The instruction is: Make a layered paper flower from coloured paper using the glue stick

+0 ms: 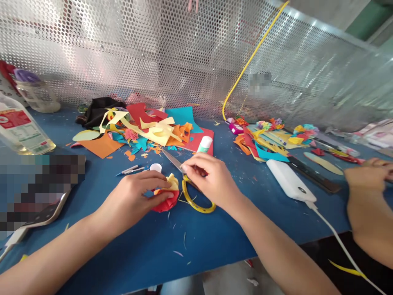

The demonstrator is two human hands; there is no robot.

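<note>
My left hand (139,194) is closed on a small paper flower (167,201), red below and cream and orange on top, just above the blue table (147,254). To its right my right hand (211,176) has its fingers pinched together over the scissors; what is between the fingertips, if anything, is too small to tell. The yellow-handled scissors (196,208) lie on the table partly under that hand, blades toward the back left. A glue stick (205,144) stands behind my right hand. A white cap (156,167) and pens (132,170) are behind my left hand.
Coloured paper scraps (159,133) are heaped at the back, with more paper (264,143) to the right. A phone (61,200) and a bottle (24,127) stand left. A white power bank (290,180) with a cable lies right, near another person's arm (368,205).
</note>
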